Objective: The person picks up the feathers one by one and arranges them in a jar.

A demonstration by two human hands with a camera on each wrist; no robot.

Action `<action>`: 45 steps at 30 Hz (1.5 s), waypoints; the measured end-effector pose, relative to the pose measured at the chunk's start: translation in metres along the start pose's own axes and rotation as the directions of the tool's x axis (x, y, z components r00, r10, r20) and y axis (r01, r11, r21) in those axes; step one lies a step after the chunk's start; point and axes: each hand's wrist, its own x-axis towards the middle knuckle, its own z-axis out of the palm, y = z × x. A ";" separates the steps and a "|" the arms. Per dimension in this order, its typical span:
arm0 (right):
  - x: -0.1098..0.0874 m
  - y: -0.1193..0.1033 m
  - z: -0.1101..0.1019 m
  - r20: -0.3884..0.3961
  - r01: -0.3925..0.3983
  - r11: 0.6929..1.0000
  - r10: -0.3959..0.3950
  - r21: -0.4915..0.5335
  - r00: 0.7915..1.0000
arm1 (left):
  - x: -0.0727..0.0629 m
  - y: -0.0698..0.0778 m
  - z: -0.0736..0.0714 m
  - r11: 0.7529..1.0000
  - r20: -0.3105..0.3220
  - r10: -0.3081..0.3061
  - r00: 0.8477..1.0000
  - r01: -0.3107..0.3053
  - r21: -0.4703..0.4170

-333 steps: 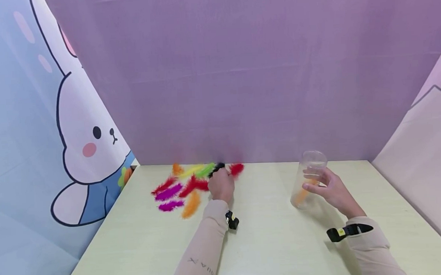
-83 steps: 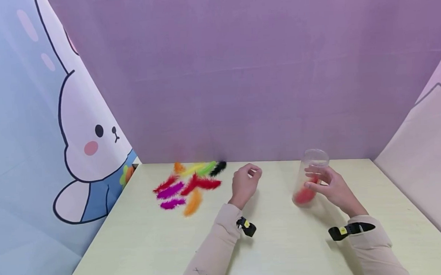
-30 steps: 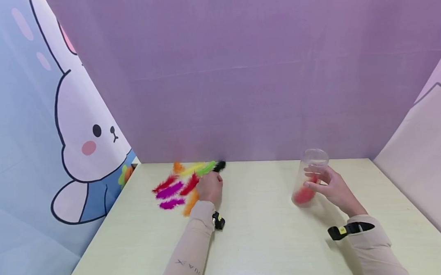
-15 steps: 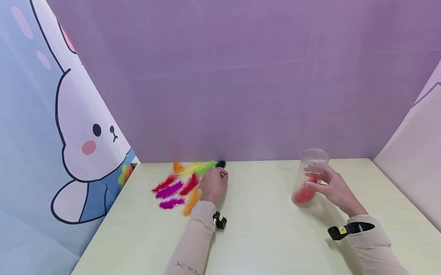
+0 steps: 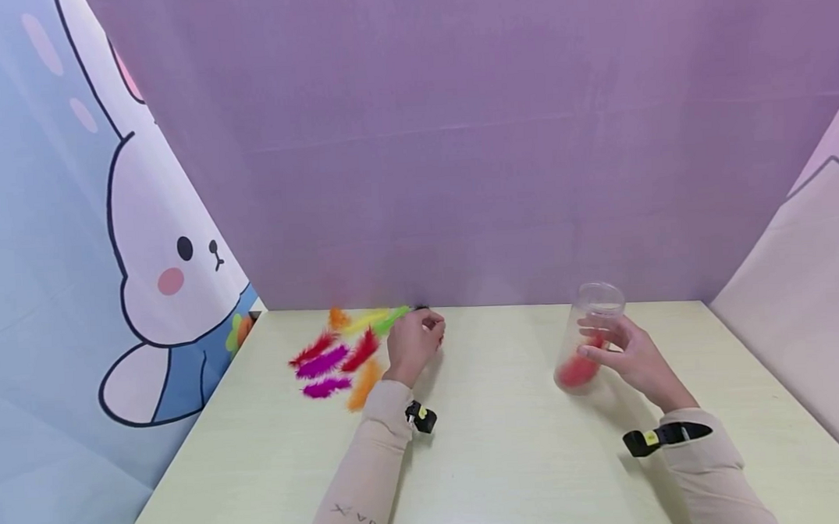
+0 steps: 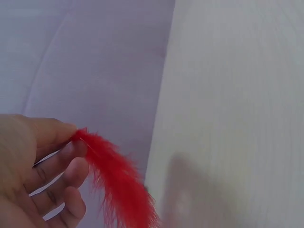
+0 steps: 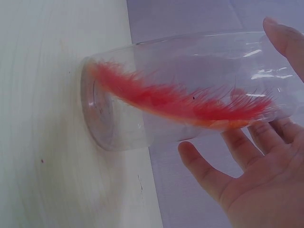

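Note:
My left hand pinches one end of a red feather between thumb and fingertips, above the table by the feather group. That feather hangs down in the left wrist view; in the head view the hand mostly hides it. My right hand holds a clear jar near its top, thumb on one side and fingers on the other. The jar stands on the table at the right. Inside it a red feather lies against an orange feather, both slanting from base to upper part.
Several feathers lie at the table's back left: purple feathers, red feathers, orange feathers, a yellow feather and a green feather. My left hand mostly covers a black feather. A purple cloth hangs behind the table.
Earlier the jar showed only the orange feather; a red one from the right of the group is now inside. My left hand has since picked up another red feather and moved slightly right.

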 end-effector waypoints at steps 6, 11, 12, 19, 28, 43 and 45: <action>-0.001 0.000 0.000 -0.002 0.003 1.000 -0.003 -0.003 1.000 | -0.004 0.008 -0.004 0.990 -0.016 -0.014 1.000 0.011 -0.142; 0.000 -0.001 0.000 -0.002 0.008 1.000 -0.008 -0.002 1.000 | -0.007 0.014 -0.006 0.974 -0.022 -0.034 0.999 0.029 -0.225; 0.000 -0.001 0.000 -0.002 0.008 1.000 -0.008 -0.001 1.000 | -0.007 0.015 -0.007 0.969 -0.023 -0.038 0.999 0.031 -0.245; 0.001 -0.001 0.000 0.002 -0.003 1.000 0.003 -0.004 1.000 | -0.010 0.022 -0.005 0.945 -0.065 -0.049 0.997 0.025 -0.325; 0.000 -0.001 0.000 -0.001 0.002 1.000 -0.002 -0.005 1.000 | -0.015 0.031 0.005 0.894 -0.064 -0.057 0.996 0.023 -0.448; 0.000 -0.001 0.001 -0.003 -0.002 1.000 0.002 -0.017 1.000 | -0.019 0.052 0.002 0.809 -0.050 -0.064 0.997 0.022 -0.587; 0.000 -0.001 0.001 -0.003 -0.004 1.000 0.004 -0.017 1.000 | -0.019 0.056 0.001 0.801 -0.052 -0.059 0.997 0.016 -0.598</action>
